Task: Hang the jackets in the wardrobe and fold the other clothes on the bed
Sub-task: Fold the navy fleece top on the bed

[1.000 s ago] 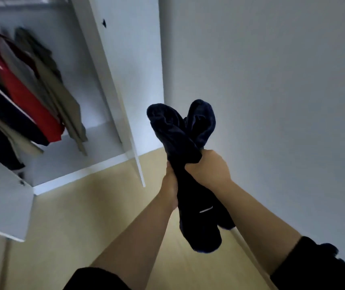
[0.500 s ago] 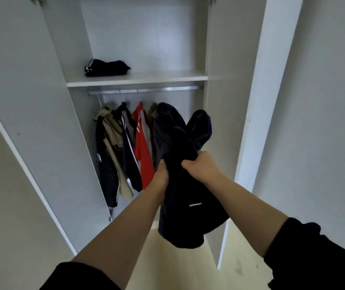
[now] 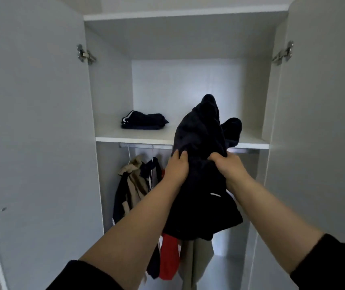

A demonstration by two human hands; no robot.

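left sleeve (image 3: 83, 276): black, soft matte fabric, ending high on the forearm in a rounded edge.
right sleeve (image 3: 332, 262): the same black fabric, its edge rumpled into a thick fold with a small bump on the outer side.
left forearm (image 3: 129, 227): bare from the sleeve edge to the wrist.
right forearm (image 3: 272, 208): bare likewise.
left hand (image 3: 176, 170): bare, ungloved, nails short.
right hand (image 3: 228, 170): bare, ungloved.

Two hands at centre frame: left hand (image 3: 176, 170), right hand (image 3: 228, 168). One dark garment (image 3: 200, 130) between them, and one folded garment (image 3: 143, 122) at upper centre. One shelf (image 3: 125, 139), one rail (image 3: 140, 145), two doors (image 3: 33, 122) (image 3: 318, 122), two hinges (image 3: 85, 54) (image 3: 282, 53). The hanging jackets (image 3: 133, 181) overlap: at least three.
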